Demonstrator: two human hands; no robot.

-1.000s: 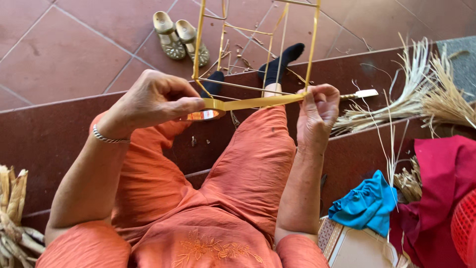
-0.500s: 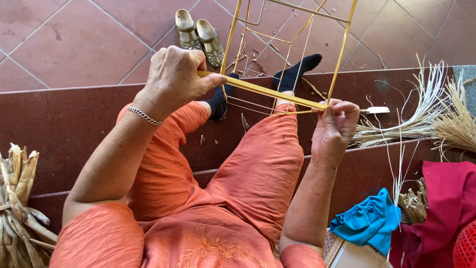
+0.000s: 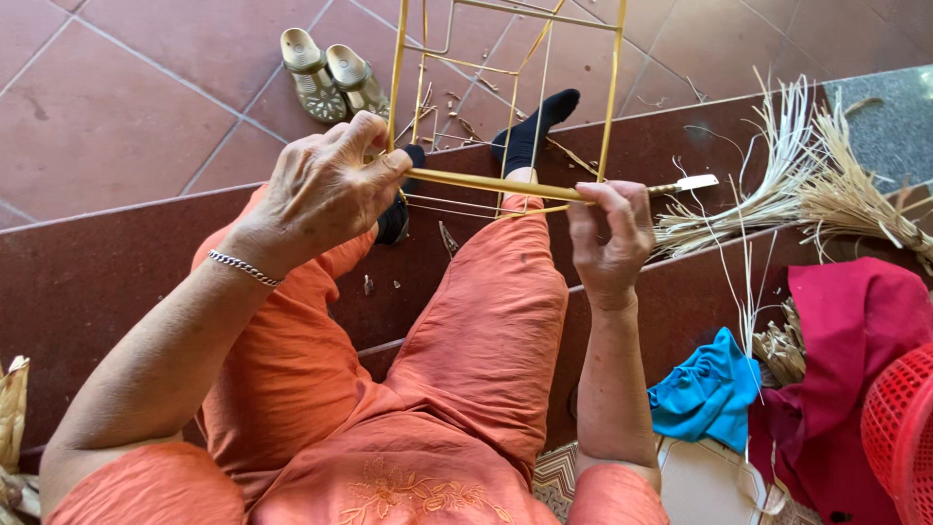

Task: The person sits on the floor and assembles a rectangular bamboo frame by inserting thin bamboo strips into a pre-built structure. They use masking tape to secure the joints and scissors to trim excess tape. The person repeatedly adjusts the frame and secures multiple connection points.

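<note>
A yellow wire frame (image 3: 612, 87) stands upright over my orange-clad knees. Its lower bar (image 3: 486, 185) is wrapped in a pale yellow straw strip. My left hand (image 3: 326, 190) pinches the bar's left corner with fingers and thumb closed on it. Over at the bar's right end, my right hand (image 3: 607, 233) grips the bar and the strip. A thin piece with a pale flat tip (image 3: 695, 182) sticks out to the right past the fingers. A silver bracelet (image 3: 243, 267) is on the left wrist.
Bundles of dried straw (image 3: 807, 185) lie on the dark red step (image 3: 97, 282) at right. A blue cloth (image 3: 709, 389), a crimson cloth (image 3: 855, 340) and a red plastic basket (image 3: 904, 428) sit at lower right. Two sandals (image 3: 330, 73) rest on the tiled floor. Dried husks (image 3: 12, 428) lie at far left.
The bar tipped up at its left end, then settled nearer level. My left hand rose and came back down; both hands kept their hold on the frame.
</note>
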